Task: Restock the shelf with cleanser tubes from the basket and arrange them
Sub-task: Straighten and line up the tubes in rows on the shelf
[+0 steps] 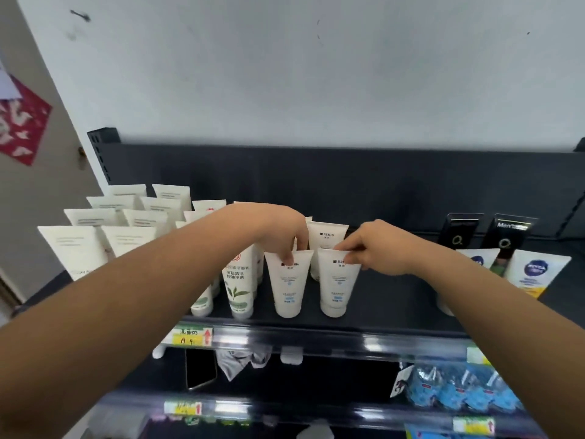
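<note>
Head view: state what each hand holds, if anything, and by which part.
The left hand pinches the left white tube by its flat top edge; the right hand pinches the right white tube likewise.

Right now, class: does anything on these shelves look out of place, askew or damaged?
A crumpled grey cloth or wrapper sits bunched just under the top shelf's price rail; it looks dumped, not stocked. The left tube, in the left hand, and right tube, in the right hand, stand upright.
</note>
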